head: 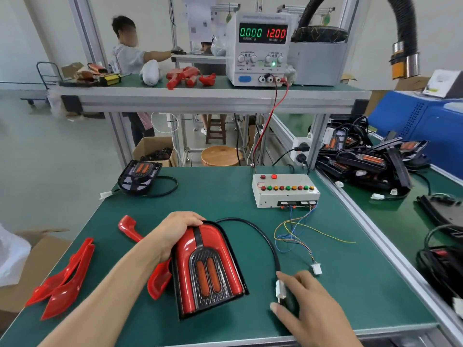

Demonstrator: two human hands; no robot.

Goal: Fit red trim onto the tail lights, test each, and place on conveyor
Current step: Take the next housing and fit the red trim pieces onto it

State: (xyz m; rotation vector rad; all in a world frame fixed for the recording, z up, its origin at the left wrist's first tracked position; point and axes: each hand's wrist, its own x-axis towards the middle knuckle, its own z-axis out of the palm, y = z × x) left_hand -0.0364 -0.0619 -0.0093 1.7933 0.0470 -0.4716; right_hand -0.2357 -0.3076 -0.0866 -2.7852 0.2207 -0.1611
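Right hand (304, 300), near right on the green mat (225, 196): fingers curled round the tail light's white plug (280, 289), thumb alongside, plug pinched upright at the end of the black cable (260, 236). Left hand (175, 234): curled over the far rounded end of the trimmed tail light (209, 269), holding it down flat near centre, red trim already seated round the lens.

Test step apparently in hand; mating connector (317, 268) of the tester lead lying loose just beyond the right hand, thin coloured wires (295, 236) trailing back to the white test box (285, 190).

Risks, as judged: plug offered skewed or reversed, bending pins or failing to latch. Thin wires tugged at the box terminals if the loose connector is dragged rather than steadied, both hands being occupied. Cable loop sweeping the wires into a tangle. A spare red trim piece (159, 281) wedged against the light's left side, part under the wrist, likely to be scuffed or knocked if the light slides left.

Room: open mat between light and test box, and to the right up to the aluminium rail (375, 234). Left side crowded with loose trims (62, 279), some overhanging the near-left table edge, easily pushed off. Untrimmed light (140, 177) sitting at the far-left corner, close to that edge. Conveyor presumably beyond the rail, where a pile of lights (363, 159) lies.
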